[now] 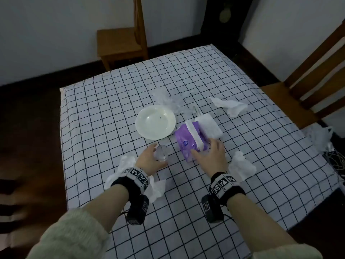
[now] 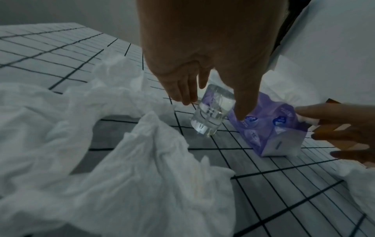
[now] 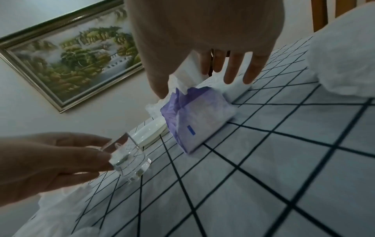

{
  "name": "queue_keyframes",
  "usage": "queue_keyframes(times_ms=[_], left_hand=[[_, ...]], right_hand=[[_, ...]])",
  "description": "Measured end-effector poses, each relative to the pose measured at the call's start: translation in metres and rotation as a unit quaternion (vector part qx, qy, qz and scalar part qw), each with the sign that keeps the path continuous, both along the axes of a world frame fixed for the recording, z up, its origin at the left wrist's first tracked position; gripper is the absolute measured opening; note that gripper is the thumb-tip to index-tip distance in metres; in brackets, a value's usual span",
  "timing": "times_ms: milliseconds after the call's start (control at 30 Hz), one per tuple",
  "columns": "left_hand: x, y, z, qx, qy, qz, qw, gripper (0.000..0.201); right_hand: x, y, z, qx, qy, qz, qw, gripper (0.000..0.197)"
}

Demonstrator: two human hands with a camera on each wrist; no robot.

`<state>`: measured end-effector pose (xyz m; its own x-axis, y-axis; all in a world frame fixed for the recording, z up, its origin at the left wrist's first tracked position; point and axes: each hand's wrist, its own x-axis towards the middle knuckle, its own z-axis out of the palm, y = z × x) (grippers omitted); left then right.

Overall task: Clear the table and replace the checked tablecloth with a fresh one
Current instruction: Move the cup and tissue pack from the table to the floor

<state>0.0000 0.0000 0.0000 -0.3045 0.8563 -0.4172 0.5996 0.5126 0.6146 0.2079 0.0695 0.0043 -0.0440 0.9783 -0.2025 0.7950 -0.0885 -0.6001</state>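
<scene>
Clearing has barely begun, I judge: the white round plate [image 1: 155, 122], the crumpled white tissues [image 1: 228, 106] and everything else sit on the black-and-white checked tablecloth [image 1: 104, 116], which covers the counter; no fresh cloth is in sight. My left hand [image 1: 149, 161] has its fingers apart around the small clear glass [image 1: 161, 153], upright near the 6 o'clock edge. My right hand [image 1: 211, 156], fingers spread, rests on the purple plastic tissue pack [image 1: 188, 143], whose long axis runs 11 to 5 o'clock.
</scene>
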Motion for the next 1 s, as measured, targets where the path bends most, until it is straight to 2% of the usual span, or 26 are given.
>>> queue_keyframes(times_ms=[133,267,500,600,800,900,1000], left_hand=[[0.005,0.008,-0.01,0.0,-0.014,0.002,1.0,0.054],[0.006,0.017,-0.016,-0.016,0.025,0.025,0.999,0.036],[0.005,0.023,-0.021,-0.043,0.064,0.017,0.997,0.033],[0.006,0.024,-0.017,-0.037,0.086,0.005,0.996,0.026],[0.007,0.014,-0.018,-0.004,0.068,0.011,0.998,0.029],[0.015,0.004,-0.011,0.013,0.052,0.008,0.999,0.025],[0.02,-0.007,-0.003,0.025,0.033,0.011,0.999,0.027]], right_hand=[[-0.007,0.003,-0.014,0.032,-0.005,-0.009,0.999,0.08],[-0.011,0.007,-0.03,0.029,-0.034,-0.021,0.999,0.078],[-0.016,0.005,-0.041,0.058,-0.023,-0.028,0.998,0.07],[-0.016,0.001,-0.041,0.083,-0.006,-0.045,0.995,0.055],[-0.012,-0.003,-0.04,0.081,0.038,-0.088,0.992,0.033],[-0.008,-0.002,-0.037,0.059,0.088,-0.113,0.988,0.023],[-0.001,-0.005,-0.033,0.029,0.155,-0.17,0.973,0.025]])
